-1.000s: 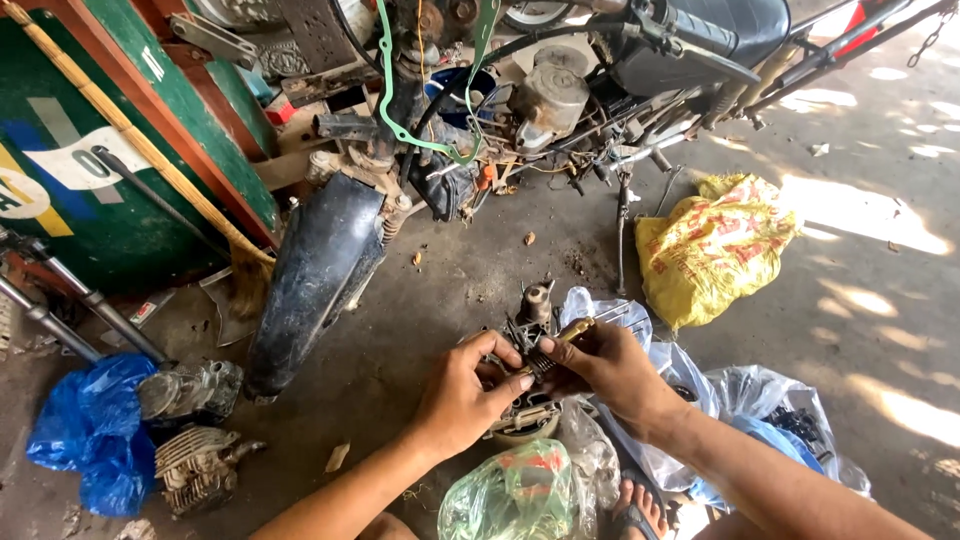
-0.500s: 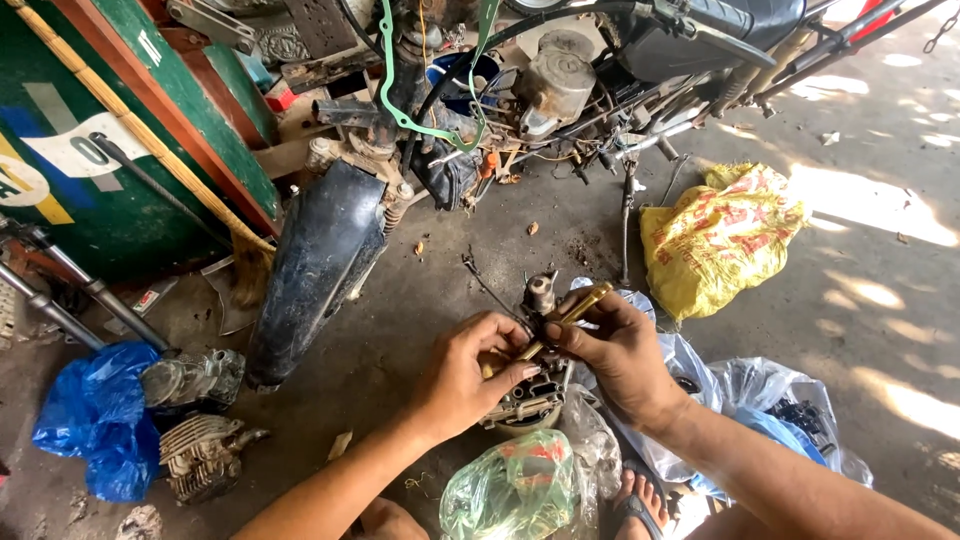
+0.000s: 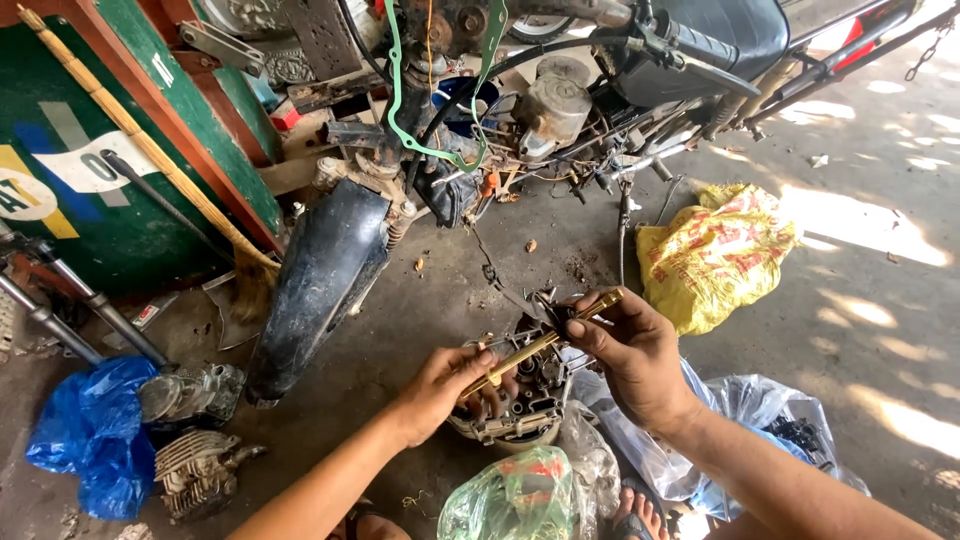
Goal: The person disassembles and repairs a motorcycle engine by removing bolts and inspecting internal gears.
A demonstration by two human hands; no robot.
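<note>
both hands are closed on one brass-coloured rod (image 3: 540,345), which runs slantwise between them. the left hand (image 3: 445,385) pinches its lower end between thumb and fingers, and the right hand (image 3: 630,355) grips the upper part, with the tip of the rod poking out past its fingertips. the rod is held just above a grey metal engine casing (image 3: 520,405) that sits on the concrete floor (image 3: 430,310) near the person, and the left fingers curl down over the casing's rim.

near the bottom edge a clear plastic bag with green and red contents (image 3: 510,500) lies just in front of the casing, and a foot in a sandal (image 3: 635,515) shows beside it. clear and blue plastic bags (image 3: 760,420) spread out to the right under the right forearm. farther right lies a yellow sack (image 3: 715,255).

to the left a black mudguard (image 3: 320,285) slants across the floor, and near it lie a finned engine cylinder (image 3: 200,470) and a blue plastic bag (image 3: 90,435). at the far side stands a stripped motorcycle (image 3: 600,70) with a green gasket (image 3: 440,100) hanging on it, and a broom (image 3: 150,150) leans on a green painted panel (image 3: 80,190).
</note>
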